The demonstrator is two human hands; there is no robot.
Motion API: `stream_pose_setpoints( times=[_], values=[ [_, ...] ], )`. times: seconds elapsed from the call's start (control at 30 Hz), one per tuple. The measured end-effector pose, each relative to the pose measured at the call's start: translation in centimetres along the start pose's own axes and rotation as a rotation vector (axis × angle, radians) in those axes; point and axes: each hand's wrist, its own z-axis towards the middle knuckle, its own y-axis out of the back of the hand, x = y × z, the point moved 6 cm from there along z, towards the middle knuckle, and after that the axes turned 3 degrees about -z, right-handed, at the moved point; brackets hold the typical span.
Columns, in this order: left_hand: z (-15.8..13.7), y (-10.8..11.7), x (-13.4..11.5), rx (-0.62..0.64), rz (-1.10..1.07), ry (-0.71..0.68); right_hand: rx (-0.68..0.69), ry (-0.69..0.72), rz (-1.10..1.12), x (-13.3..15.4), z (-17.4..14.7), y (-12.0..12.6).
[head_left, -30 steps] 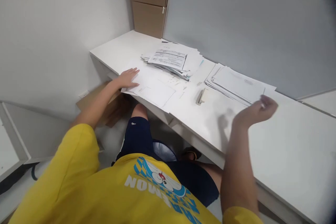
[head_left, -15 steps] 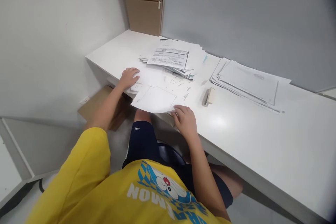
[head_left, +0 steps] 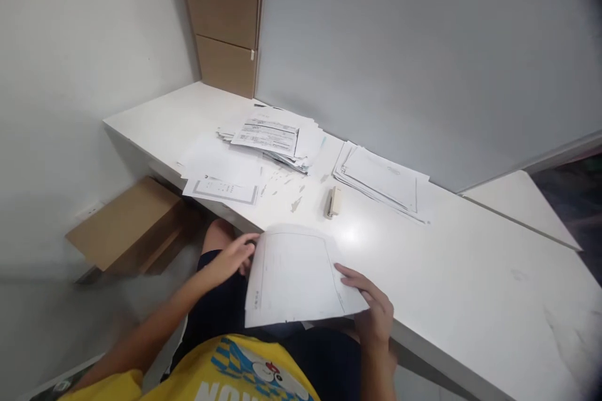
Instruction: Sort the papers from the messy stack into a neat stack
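A few printed paper sheets are held up, bowed, over the desk's front edge and above my lap. My right hand grips their right edge, fingers on top. At the upper left edge of the same sheets is my left hand, its fingers curled against the paper. Beyond them, a beige stapler lies on the desk. To the left, loose sheets with a grey printed frame lie near the desk's front edge.
The white desk runs along a grey partition. A messy paper pile sits at the back, with scraps in front. Another paper stack lies right of it. Cardboard boxes stand in the corner, and an open carton is below the desk's left side.
The sheets came off the desk's left front part toward my body and right, now lifted in both hands. My left hand left the loose papers there. The view has shifted right.
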Motion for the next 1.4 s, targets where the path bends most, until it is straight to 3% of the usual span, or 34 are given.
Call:
stream_pose_setpoints(
  times=[0.07,0.17,0.23,0.33,0.43,0.53,0.67,0.77,0.9,1.0,1.2,1.3,1.4],
  values=[
    [0.4,-2.3,0.9,0.000,-0.171,0.018,-0.077,-0.088,0.026,-0.7,0.5,0.7],
    [1.0,-3.3,0.5,-0.245,-0.186,-0.034,-0.122,-0.245,-0.039,-0.9,1.4,1.2],
    [1.1,-3.9,-0.7,-0.376,-0.156,-0.106,-0.154,-0.289,-0.048,-0.3,1.9,1.7],
    [1.6,-4.9,-3.7,-0.438,-0.140,-0.319,-0.219,-0.290,-0.010,1.2,2.0,3.0],
    [2.4,-5.5,-7.6,-0.441,-0.007,-0.649,-0.323,-0.249,-0.028,2.3,1.7,4.9],
    [3.5,-6.4,-10.8,-0.320,0.230,-0.949,-0.452,-0.132,-0.056,2.6,1.4,6.5],
    [5.6,-7.4,-11.8,-0.192,0.399,-1.134,-0.583,-0.045,-0.110,0.6,1.1,6.8],
    [7.6,-7.6,-10.8,-0.145,0.348,-1.092,-0.570,-0.032,-0.084,-1.4,1.5,6.1],
    [10.3,-8.3,-9.1,0.113,0.294,-0.753,-0.467,-0.126,-0.142,-2.8,2.0,5.5],
    [10.9,-8.4,-8.8,0.161,0.271,-0.600,-0.414,-0.207,-0.194,-3.1,2.1,5.5],
    [11.0,-7.0,-9.3,-0.096,0.234,-0.624,-0.553,-0.249,-0.169,-3.6,1.0,7.0],
    [12.5,-7.2,-11.0,-0.147,0.306,-0.678,-0.438,-0.384,-0.185,-4.3,2.0,7.5],
    [15.4,-9.3,-13.7,-0.091,0.500,-0.832,-0.356,-0.496,-0.216,-4.8,3.4,8.1]
  ],
)
